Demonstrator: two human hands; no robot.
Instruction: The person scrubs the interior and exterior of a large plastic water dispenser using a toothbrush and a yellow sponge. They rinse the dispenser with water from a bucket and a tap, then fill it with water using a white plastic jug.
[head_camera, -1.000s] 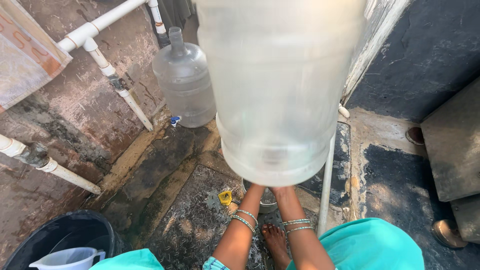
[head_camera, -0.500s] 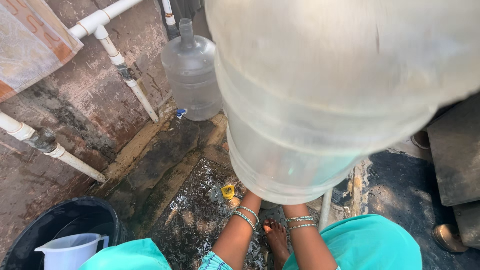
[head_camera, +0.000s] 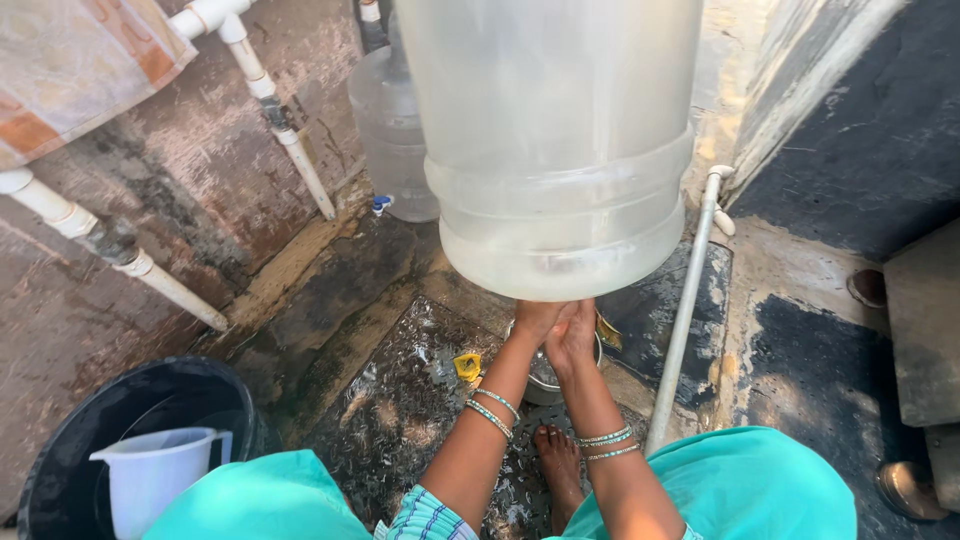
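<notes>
Holding a big water jug (head_camera: 555, 150) up by its base, left hand (head_camera: 537, 320) and right hand (head_camera: 577, 335) pressed flat beneath it, fingers spread, above the wet floor (head_camera: 400, 400). Best keep both palms centred under the jug, clear of the white pipe (head_camera: 685, 310) beside it.

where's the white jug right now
In the head view the white jug sits at the lower left, inside the black bucket, below the white pipes on the wall and left of the person's teal-clad knee.

Large translucent water jug (head_camera: 555, 150), upended
</notes>
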